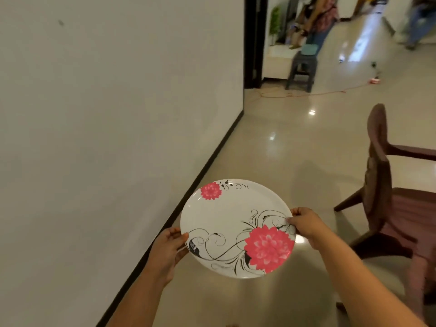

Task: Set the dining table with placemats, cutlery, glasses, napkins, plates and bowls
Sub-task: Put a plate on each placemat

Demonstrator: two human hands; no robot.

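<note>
One white plate (231, 223), pink floral print, gripped at opposite rims by left hand (168, 250) and right hand (306, 224), above the floor (295, 149).

One plate (232, 223) shows at six o'clock, with two pink flowers printed on it. Two hands hold it: left hand (168, 250), right hand (306, 223). One brown chair (387, 185) stands at three o'clock, one grey stool (302, 69) at one o'clock.
</note>
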